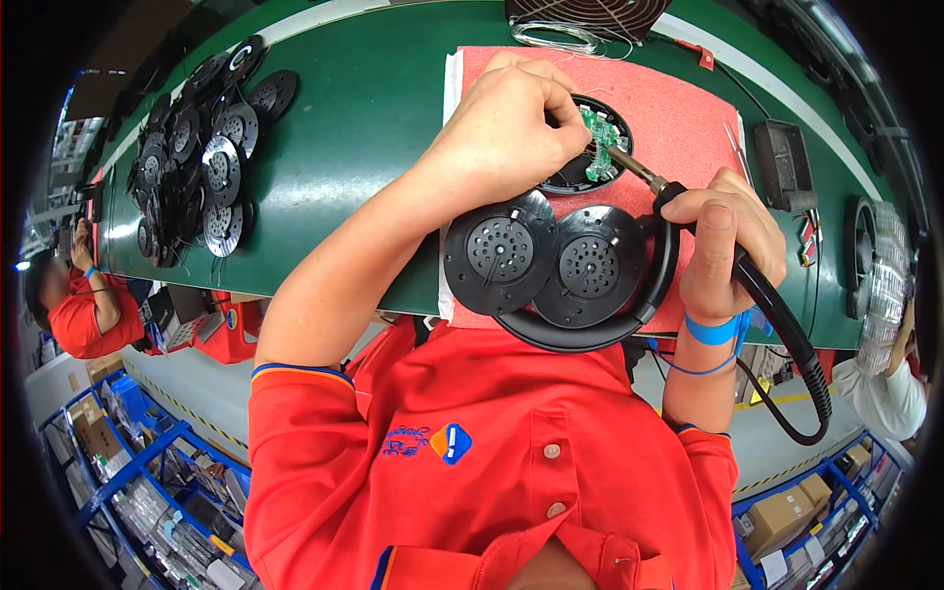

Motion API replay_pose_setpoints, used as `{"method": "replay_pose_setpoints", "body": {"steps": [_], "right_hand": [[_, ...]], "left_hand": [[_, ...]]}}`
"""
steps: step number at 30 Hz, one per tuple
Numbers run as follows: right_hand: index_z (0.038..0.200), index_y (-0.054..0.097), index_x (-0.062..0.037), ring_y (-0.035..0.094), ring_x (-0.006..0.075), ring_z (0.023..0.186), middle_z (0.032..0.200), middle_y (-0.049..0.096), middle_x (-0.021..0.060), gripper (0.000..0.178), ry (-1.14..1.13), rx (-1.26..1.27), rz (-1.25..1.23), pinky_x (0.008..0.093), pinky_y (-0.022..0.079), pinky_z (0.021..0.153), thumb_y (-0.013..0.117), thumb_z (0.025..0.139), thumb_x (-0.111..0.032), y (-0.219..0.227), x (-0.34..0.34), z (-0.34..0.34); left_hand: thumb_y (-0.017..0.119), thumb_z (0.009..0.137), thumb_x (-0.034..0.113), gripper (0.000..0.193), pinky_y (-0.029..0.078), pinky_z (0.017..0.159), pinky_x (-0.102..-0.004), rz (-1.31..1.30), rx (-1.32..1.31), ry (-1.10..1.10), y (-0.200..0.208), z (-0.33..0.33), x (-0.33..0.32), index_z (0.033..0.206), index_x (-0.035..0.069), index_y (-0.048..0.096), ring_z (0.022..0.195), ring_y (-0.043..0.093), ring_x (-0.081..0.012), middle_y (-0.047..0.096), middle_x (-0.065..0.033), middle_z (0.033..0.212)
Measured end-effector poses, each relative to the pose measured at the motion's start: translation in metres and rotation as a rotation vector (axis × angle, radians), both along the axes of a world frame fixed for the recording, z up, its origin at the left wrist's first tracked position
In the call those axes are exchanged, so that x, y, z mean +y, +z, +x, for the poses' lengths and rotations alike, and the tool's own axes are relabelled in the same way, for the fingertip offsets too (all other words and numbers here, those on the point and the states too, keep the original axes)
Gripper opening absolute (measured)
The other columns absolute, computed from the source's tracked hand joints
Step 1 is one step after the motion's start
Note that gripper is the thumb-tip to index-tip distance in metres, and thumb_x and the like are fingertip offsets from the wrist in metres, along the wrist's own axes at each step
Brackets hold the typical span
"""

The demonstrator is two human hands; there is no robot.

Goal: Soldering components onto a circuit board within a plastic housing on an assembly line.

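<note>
My right hand (pixel 733 241) grips a soldering iron (pixel 641 171) whose cable loops down past my wrist. The iron's tip is at a green circuit board (pixel 598 162) inside a round black housing (pixel 626 131). At the board's left side, my left hand (pixel 516 123) is closed with thumb and fingertips pinched together; what they hold is too small or hidden to name. Two black perforated discs (pixel 492 280), like speaker covers, lie overlapping just below the housing. A curved black band (pixel 580 341) runs around their lower right side.
A pink mat (pixel 678 108) covers part of the green table (pixel 334 128). Many black discs with wires (pixel 182 138) are heaped at left. A wire coil (pixel 556 37) sits by a dark grille (pixel 590 12). A dark tray (pixel 784 162) is at right. Other people sit at both sides.
</note>
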State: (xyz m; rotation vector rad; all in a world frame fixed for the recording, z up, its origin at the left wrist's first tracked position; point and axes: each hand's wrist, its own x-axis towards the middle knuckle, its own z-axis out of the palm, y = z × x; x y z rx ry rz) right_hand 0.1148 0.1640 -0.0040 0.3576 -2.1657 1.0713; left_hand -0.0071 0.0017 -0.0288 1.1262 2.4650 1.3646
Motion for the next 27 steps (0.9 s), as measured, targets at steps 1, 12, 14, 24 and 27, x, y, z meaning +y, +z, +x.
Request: {"method": "replay_pose_setpoints", "body": {"steps": [1,12,14,24,27], "right_hand": [[0.064,0.058,0.0047,0.042,0.0149,0.049,0.059,0.058,0.0098,0.033,0.005,0.004,-0.003,0.0274,0.030,0.047,0.049,0.089,-0.015,-0.0007,0.0002,-0.0001],[0.065,0.058,0.0049,0.042,0.0144,0.049,0.058,0.058,0.0095,0.032,0.012,-0.007,0.011,0.0272,0.030,0.046,0.050,0.089,-0.015,0.0000,0.0001,-0.0003],[0.065,0.058,0.0049,0.042,0.0148,0.049,0.058,0.057,0.0097,0.032,0.008,-0.008,-0.002,0.0274,0.030,0.047,0.050,0.089,-0.015,-0.0005,-0.0004,-0.0005],[0.066,0.061,-0.0004,0.046,0.0139,0.045,0.058,0.060,0.0053,0.021,0.014,0.064,-0.002,0.0265,0.035,0.044,0.054,0.085,-0.007,-0.0025,0.0039,0.0002],[0.062,0.057,0.0039,0.044,0.0160,0.048,0.056,0.056,0.0099,0.035,-0.028,0.028,-0.023,0.0283,0.031,0.047,0.048,0.090,-0.015,-0.0018,0.0010,0.0008]], "left_hand": [[0.064,0.067,0.011,0.011,0.043,0.086,-0.0353,-0.002,0.013,0.004,0.0003,0.0005,-0.0001,0.068,0.000,0.067,0.096,0.052,-0.0284,0.066,-0.0086,0.090],[0.063,0.066,0.011,0.011,0.043,0.085,-0.0353,-0.009,0.011,0.012,0.0001,0.0006,0.0009,0.068,0.000,0.068,0.095,0.052,-0.0289,0.066,-0.0087,0.085],[0.063,0.066,0.010,0.011,0.044,0.085,-0.0353,0.003,0.057,0.027,-0.0010,0.0012,0.0009,0.068,0.000,0.068,0.094,0.053,-0.0291,0.066,-0.0086,0.084],[0.064,0.065,0.010,0.011,0.044,0.084,-0.0357,0.014,0.047,0.023,-0.0029,0.0003,0.0016,0.067,0.000,0.067,0.093,0.053,-0.0299,0.066,-0.0094,0.082],[0.064,0.064,0.010,0.011,0.044,0.084,-0.0357,0.023,0.080,0.027,-0.0031,0.0001,0.0012,0.067,0.000,0.068,0.092,0.053,-0.0298,0.066,-0.0094,0.081]]}}
